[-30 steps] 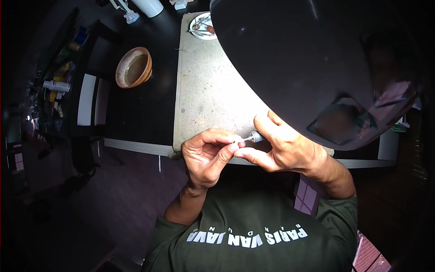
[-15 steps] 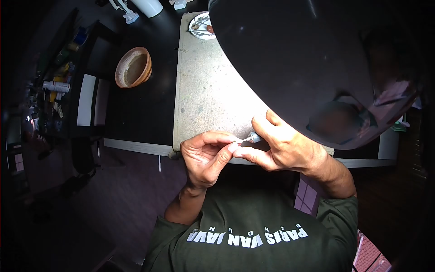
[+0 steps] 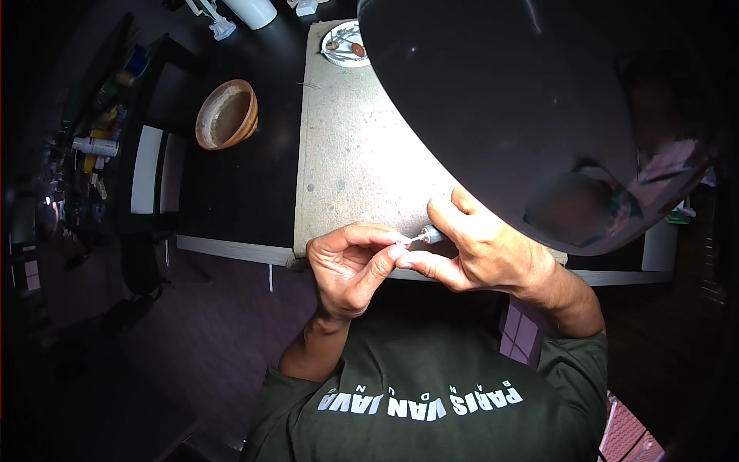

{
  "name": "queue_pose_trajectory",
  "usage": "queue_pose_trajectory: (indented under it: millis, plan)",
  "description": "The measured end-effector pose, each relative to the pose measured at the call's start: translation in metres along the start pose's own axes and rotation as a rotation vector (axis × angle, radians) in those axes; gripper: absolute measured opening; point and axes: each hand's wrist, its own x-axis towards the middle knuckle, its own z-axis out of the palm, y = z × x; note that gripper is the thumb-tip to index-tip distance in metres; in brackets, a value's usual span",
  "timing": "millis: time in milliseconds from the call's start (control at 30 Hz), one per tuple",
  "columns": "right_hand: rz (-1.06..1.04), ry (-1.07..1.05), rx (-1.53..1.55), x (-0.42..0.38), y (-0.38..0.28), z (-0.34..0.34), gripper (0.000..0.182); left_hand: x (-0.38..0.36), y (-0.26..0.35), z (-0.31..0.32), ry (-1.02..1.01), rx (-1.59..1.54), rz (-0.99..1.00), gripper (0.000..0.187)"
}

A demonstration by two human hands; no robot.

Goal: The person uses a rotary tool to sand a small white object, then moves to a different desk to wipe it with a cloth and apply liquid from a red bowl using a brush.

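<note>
My left hand (image 3: 346,266) is closed in a pinch, thumb against forefinger, on a tiny pale piece that is mostly hidden by the fingertips. Within my right hand (image 3: 493,246) is a rotary tool handpiece (image 3: 432,234), a metal cylinder with a thin bit pointing left. The bit's tip meets or nearly meets the tiny piece; contact is too small to make out. My two thumbs are close together, nearly touching. Both hands are at the front edge of a pale, speckled mat (image 3: 339,162), brightly lit from above.
A large dark glossy shade (image 3: 477,100) hangs over the right side, close above my right hand. A brown bowl (image 3: 252,119) stands on the black table (image 3: 269,177) to the left. Farther back, a white dish (image 3: 329,56) holds small items. Bottles (image 3: 96,146) crowd a shelf far left.
</note>
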Motion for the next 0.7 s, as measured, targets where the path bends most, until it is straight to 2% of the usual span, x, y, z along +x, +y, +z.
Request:
queue_pose_trajectory:
  millis: [100,333,533,700]
  plan:
    - [-0.054,0.001,-0.054,0.0005,0.0008,-0.0014,0.052,-0.0001,0.0005,0.0002,-0.004,0.011,0.004,0.008]
    - [0.046,0.006,0.039,-0.0002,-0.0001,0.0023,0.052,0.0007,0.0013,0.0005,-0.007,0.001,0.012,0.008]
    - [-0.042,0.008,-0.032,-0.002,0.0034,0.0037,0.052,-0.0002,-0.0001,-0.0009,-0.006,0.011,0.016,0.008]
    - [-0.007,0.018,-0.036,-0.0006,0.0012,0.0038,0.051,-0.0006,-0.0011,-0.0029,-0.022,0.035,0.025,0.009]
